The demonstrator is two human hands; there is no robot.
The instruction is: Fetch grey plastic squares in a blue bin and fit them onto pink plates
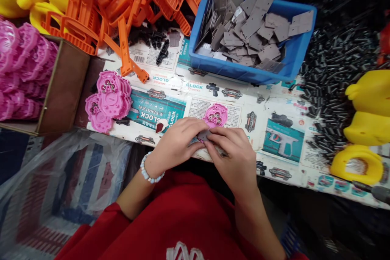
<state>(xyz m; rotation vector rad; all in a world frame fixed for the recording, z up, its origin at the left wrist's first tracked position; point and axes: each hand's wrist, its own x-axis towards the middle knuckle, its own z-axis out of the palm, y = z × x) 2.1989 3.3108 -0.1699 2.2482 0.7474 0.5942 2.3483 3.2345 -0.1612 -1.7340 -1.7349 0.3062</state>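
Observation:
A pink plastic part (217, 114) with small metal pieces lies on the printed cardboard in front of me. At its near end sits a small grey plate (203, 135), pinched between the fingertips of both hands. My left hand (179, 142), with a beaded bracelet at the wrist, closes on the plate from the left. From the right, my right hand (233, 150) holds it with bent fingers. The fingers partly hide the plate and the near end of the pink part.
A blue bin (243, 67) of grey plates stands behind. Pink parts (113, 99) are stacked at left, beside a brown box (65, 85) of more. Orange frames (122, 48) lie back left, black pieces (329, 69) and yellow parts (368, 107) right.

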